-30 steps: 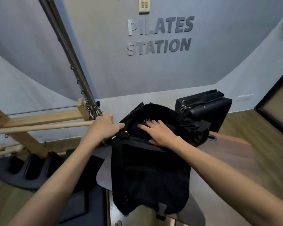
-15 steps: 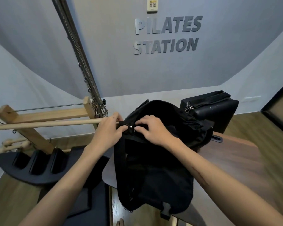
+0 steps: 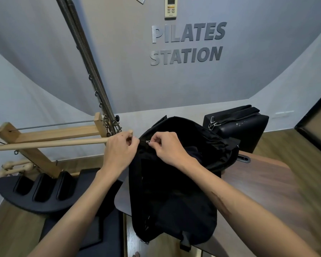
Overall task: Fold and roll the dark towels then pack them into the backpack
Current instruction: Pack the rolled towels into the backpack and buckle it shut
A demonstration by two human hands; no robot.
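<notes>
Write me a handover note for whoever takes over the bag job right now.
Left hand: gripping the backpack fabric at the opening's left edge.
Right hand: pinching the metal zipper pull.
Backpack lies on the wooden table, mouth open; dark cloth, likely a towel, shows inside.
Done: apparently packing; no towels visible outside.
Left: zip the bag shut.

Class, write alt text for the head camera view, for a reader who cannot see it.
Two bare hands work at the top of a black backpack on a wooden table: the right hand pinches a silver zipper pull, the left hand grips the fabric beside it. Behind, a grey wall reads PILATES STATION.
</notes>
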